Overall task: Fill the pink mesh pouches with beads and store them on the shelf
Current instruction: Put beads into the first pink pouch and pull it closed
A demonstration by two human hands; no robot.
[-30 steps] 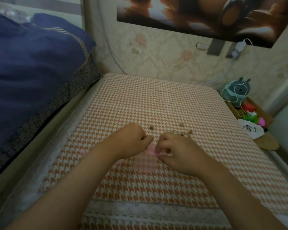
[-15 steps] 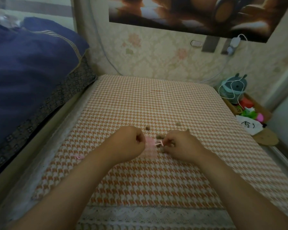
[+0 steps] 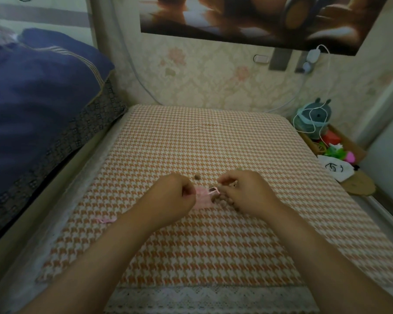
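Filling, I judge: left hand [image 3: 175, 196] pinches the small pink mesh pouch [image 3: 202, 198]; right hand [image 3: 247, 192] curls at its mouth, grip unclear. Next I'd slip small brown beads [image 3: 197, 177] inside.

the left hand [image 3: 175, 198] and right hand [image 3: 247, 193] pinch opposite edges of a pink mesh pouch [image 3: 202, 198] on an orange-and-white houndstooth cloth [image 3: 213, 141], small round brown beads [image 3: 197, 177] beside it.

Sheer mesh pouch [image 3: 202, 198] on woven (matt) tablecloth [image 3: 191, 143].
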